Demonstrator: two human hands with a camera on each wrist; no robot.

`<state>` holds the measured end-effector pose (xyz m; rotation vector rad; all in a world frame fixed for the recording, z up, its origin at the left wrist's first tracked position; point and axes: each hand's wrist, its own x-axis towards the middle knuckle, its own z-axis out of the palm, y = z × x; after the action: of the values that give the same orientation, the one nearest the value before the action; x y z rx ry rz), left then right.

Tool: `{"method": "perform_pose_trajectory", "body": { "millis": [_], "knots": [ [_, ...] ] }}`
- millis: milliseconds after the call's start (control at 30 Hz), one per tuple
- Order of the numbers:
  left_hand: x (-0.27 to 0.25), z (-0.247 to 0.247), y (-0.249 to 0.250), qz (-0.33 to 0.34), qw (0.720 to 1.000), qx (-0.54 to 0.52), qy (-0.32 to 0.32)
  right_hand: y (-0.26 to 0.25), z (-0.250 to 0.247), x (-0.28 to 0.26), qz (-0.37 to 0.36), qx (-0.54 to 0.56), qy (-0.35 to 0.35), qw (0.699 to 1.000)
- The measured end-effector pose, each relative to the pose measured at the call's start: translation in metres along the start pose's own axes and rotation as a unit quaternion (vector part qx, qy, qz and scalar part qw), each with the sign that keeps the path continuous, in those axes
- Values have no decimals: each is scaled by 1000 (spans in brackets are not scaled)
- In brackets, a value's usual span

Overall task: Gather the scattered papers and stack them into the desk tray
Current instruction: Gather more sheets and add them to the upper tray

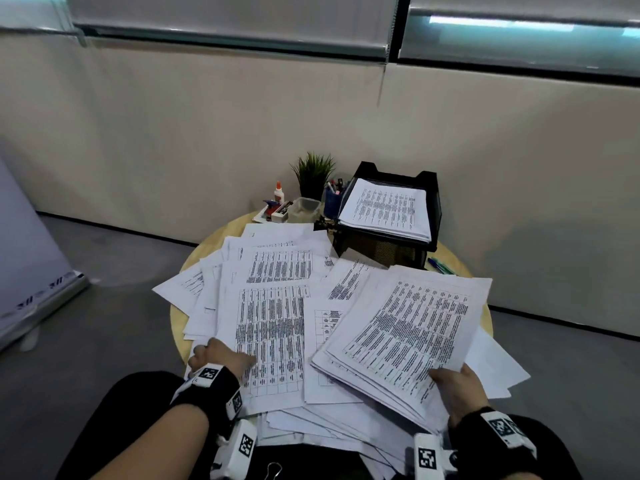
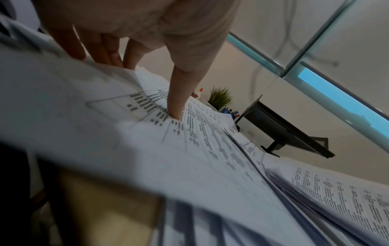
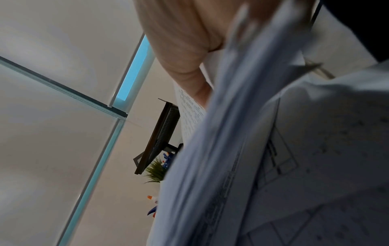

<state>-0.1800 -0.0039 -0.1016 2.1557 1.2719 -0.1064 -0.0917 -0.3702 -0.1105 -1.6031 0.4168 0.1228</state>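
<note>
Printed sheets [image 1: 273,306] lie scattered over the round wooden table [image 1: 178,327]. My right hand [image 1: 453,382] grips the near corner of a thick gathered stack [image 1: 408,334], thumb on top, held a little above the loose sheets; the stack [image 3: 221,149] fills the right wrist view. My left hand [image 1: 221,355] pinches the near left edge of a sheet with printed tables [image 2: 189,133], thumb [image 2: 179,99] pressed on top and fingers [image 2: 105,53] underneath. The black mesh desk tray [image 1: 433,192] stands at the back right with a neat pile of papers [image 1: 384,209] in its top tier.
Behind the papers stand a small potted plant [image 1: 313,171], a glue bottle [image 1: 278,192], a clear plastic box [image 1: 304,207] and a blue pen cup [image 1: 333,200]. Pens [image 1: 441,266] lie right of the tray. A binder clip [image 1: 273,471] sits near my lap. A beige wall runs close behind.
</note>
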Motion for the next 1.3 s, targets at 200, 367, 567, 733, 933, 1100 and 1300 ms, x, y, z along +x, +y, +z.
{"method": "perform_pose_trajectory", "body": {
  "millis": [200, 367, 567, 733, 933, 1100, 1300],
  "knots": [
    [-4, 0, -1, 19, 998, -45, 40, 2, -8, 0, -19, -53, 20, 998],
    [-1, 0, -8, 64, 985, -153, 44, 12, -8, 4, 18, -19, 20, 999],
    [12, -2, -13, 67, 980, -164, 92, 11, -4, 3, 33, -12, 20, 999],
    [16, 1, -9, 23, 998, -56, 9, 10, -3, 3, 30, -24, 2, 999],
    [15, 2, 0, 20, 998, -34, 40, 7, 1, -2, 25, -18, -1, 1000],
    [17, 7, 0, 119, 986, -117, 28, 4, 1, -4, 31, -9, -6, 999],
    [28, -8, 26, 155, 972, -177, 28, 3, 1, -6, 9, -29, -2, 1000]
  ]
}}
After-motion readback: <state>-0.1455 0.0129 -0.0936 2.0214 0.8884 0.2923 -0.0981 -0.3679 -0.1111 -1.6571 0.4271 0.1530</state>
